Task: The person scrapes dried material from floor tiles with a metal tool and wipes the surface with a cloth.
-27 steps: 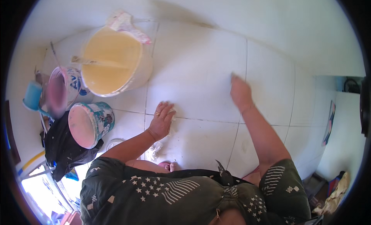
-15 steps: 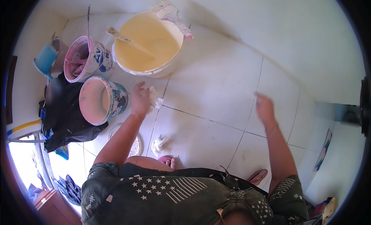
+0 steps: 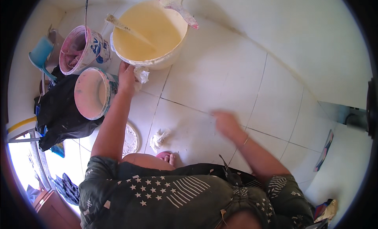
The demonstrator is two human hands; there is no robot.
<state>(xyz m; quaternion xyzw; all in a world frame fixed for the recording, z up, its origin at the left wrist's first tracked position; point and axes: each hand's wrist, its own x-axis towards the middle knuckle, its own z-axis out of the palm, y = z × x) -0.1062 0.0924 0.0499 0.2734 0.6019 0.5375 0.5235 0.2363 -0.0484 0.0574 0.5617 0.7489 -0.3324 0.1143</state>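
Observation:
My left hand (image 3: 126,80) is closed on a crumpled white wad (image 3: 141,74), thin like tissue or plastic. It is at the near outer side of a large tub (image 3: 165,62) filled with cream-yellow paint (image 3: 145,28); whether it touches the tub I cannot tell. A paint-crusted stick (image 3: 118,23) stands in the paint, leaning on the rim. Across the tub's far right edge lies a wide paintbrush (image 3: 179,9). My right hand (image 3: 228,127) is over the tiles at middle right, away from any object, its fingers smeared by motion.
Left of the tub stand a pink-stained bucket (image 3: 103,53) and a smaller bucket (image 3: 88,93) with a pinkish inside. Beyond are a blue dipper (image 3: 41,52) and black plastic sheeting (image 3: 63,114). A round white lid (image 3: 131,139) and another crumpled white wad (image 3: 158,139) lie on the floor.
My left hand has moved forward and left with the white wad, up to the tub's near side. My right hand has swung left and nearer to me.

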